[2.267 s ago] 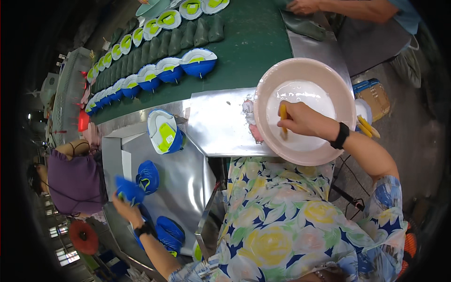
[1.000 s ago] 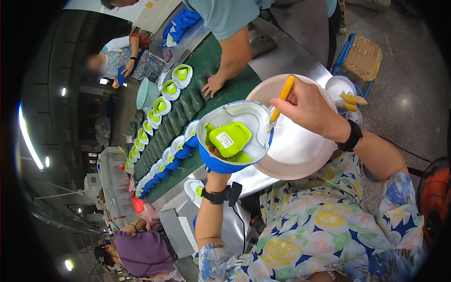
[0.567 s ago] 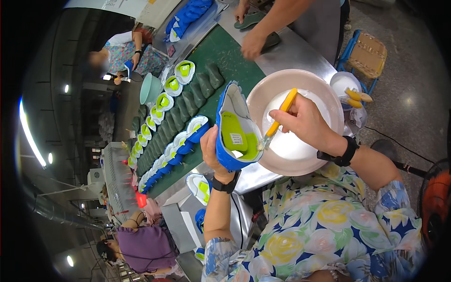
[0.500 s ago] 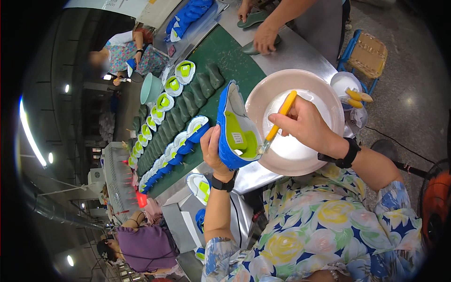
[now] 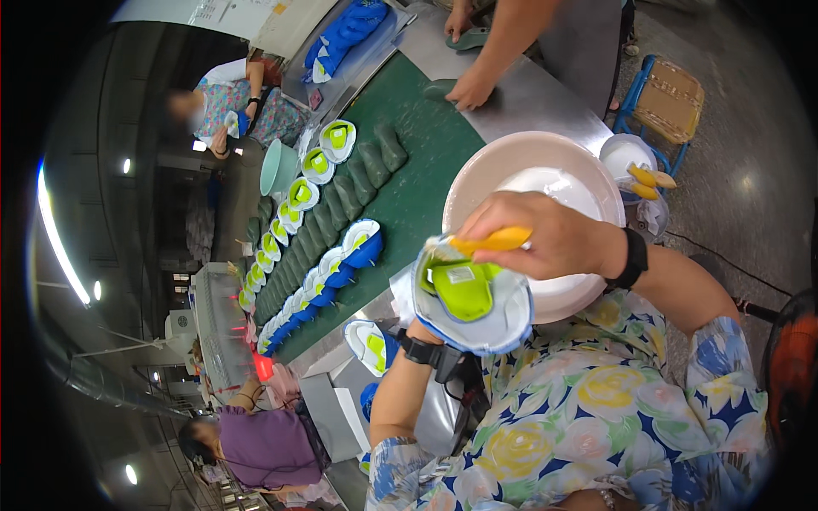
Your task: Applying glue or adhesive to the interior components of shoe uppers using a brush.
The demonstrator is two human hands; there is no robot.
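Note:
My left hand (image 5: 423, 332), mostly hidden, holds up a blue shoe upper (image 5: 503, 317). Its opening faces me, showing white lining and a lime-green inside with a small label. In my right hand (image 5: 550, 234) is a brush (image 5: 494, 242) with a yellow handle. The brush's tip meets the rim of the upper at its upper left, and the bristles are barely visible. Behind my right hand stands a pale pink basin (image 5: 464, 175) of white liquid, which my hand and the upper partly cover.
A green conveyor belt (image 5: 434, 128) carries rows of blue uppers (image 5: 362, 247) and dark green shoe lasts (image 5: 389, 146). Across it, a co-worker's hand (image 5: 471, 88) touches a last. Right of the basin, a small bucket (image 5: 622, 153) sits by yellow-handled brushes (image 5: 645, 180). Another upper (image 5: 368, 347) lies near my left forearm.
The upper has turned from side-on to opening toward me and moved lower right. My right hand has swung left over it, taking the brush from its lower edge to its upper-left rim.

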